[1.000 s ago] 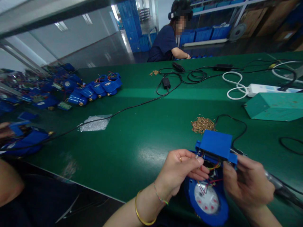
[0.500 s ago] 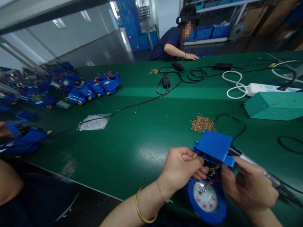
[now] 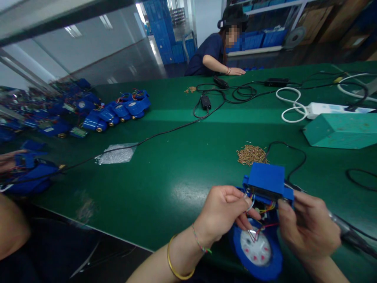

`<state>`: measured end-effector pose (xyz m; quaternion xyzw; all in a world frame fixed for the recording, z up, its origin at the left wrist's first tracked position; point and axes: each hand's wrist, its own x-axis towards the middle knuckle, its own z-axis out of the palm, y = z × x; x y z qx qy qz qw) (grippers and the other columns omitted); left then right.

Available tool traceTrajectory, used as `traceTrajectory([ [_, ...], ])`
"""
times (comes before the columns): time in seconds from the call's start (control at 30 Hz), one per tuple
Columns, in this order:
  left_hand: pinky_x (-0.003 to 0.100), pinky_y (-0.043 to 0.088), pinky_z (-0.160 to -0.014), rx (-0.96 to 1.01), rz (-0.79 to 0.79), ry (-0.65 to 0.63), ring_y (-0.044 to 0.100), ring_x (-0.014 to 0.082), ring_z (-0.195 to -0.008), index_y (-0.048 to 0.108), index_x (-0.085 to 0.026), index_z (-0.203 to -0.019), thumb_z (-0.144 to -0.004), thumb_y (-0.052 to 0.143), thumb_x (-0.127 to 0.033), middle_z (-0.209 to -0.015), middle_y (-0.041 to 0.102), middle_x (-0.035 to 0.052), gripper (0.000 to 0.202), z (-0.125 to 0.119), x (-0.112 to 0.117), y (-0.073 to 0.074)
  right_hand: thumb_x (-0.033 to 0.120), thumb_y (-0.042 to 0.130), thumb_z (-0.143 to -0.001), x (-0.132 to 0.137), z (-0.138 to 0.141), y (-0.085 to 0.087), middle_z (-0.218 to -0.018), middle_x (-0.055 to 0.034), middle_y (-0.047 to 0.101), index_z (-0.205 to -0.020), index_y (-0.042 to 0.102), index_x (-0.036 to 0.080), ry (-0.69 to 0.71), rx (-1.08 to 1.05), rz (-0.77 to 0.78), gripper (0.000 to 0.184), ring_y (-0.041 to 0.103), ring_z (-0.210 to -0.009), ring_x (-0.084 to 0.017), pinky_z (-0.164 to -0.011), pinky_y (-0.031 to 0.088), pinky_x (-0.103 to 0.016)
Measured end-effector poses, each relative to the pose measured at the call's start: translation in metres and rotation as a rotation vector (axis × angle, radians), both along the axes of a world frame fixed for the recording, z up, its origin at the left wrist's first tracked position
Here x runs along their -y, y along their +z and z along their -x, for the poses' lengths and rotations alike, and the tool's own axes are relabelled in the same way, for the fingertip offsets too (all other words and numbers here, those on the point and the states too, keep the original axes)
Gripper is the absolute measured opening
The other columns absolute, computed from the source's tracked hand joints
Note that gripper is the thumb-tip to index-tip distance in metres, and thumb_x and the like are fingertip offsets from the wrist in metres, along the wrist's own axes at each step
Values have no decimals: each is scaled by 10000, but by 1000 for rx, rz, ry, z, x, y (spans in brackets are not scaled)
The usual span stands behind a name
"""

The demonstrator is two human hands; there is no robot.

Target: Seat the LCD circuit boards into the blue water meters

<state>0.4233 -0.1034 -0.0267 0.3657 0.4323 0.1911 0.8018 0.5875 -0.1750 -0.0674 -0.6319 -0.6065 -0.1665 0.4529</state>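
In front of me is a blue water meter (image 3: 273,257) with a round white dial and red marks. Its blue box-shaped cover (image 3: 267,179) is tilted up, and thin coloured wires (image 3: 268,206) run beneath it. My left hand (image 3: 225,210) is closed in a pinch at the cover's left side, with a light-coloured wire at its fingertips. My right hand (image 3: 308,226) grips the right side of the meter, thumb on the near face and fingers behind. An electric screwdriver (image 3: 344,228) lies behind my right hand, partly hidden by it.
A pile of small brass-coloured screws (image 3: 251,154) lies beyond the meter. A clear plastic bag (image 3: 118,153), black cables (image 3: 225,96), a power strip (image 3: 338,110) and a green box (image 3: 341,131) are on the table. More blue meters (image 3: 120,110) stand left. Co-workers sit opposite and at left.
The cover has shifted slightly left and tipped so that its near edge shows. My left fingers now draw a pale wire outward. The neighbour's hand at left has moved over its meter.
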Motion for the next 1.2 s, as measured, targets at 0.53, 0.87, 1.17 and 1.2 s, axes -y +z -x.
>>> traceTrajectory([
  [0.53,189,466,-421,-18,-25,44,583,85,-384,590,-132,-770,-774,708,-417,-700,758,93,308,2,7,6,335,612,-952,0,14,-1,-718,-47,726,-1015,618,148,48,-450,97,198,649,-483,-146,-440,485,-171],
  [0.87,193,470,-426,-11,-47,63,573,85,-378,585,-134,-755,-796,688,-413,-635,730,65,301,-1,11,7,344,593,-969,-1,14,2,-687,-35,713,-998,618,146,21,-381,84,201,615,-458,-125,-440,461,-164],
  [1.17,216,495,-454,47,-21,56,608,108,-409,582,-128,-787,-778,701,-428,-636,729,67,322,-1,13,2,316,560,-998,0,16,7,-754,-45,734,-1034,606,134,0,-281,94,191,649,-543,-111,-539,472,-153],
  [1.2,216,494,-455,41,-22,57,610,109,-412,583,-129,-789,-774,705,-423,-640,730,67,319,-1,13,1,317,561,-997,0,16,7,-761,-46,735,-1038,604,136,7,-298,102,191,653,-550,-112,-538,471,-153],
])
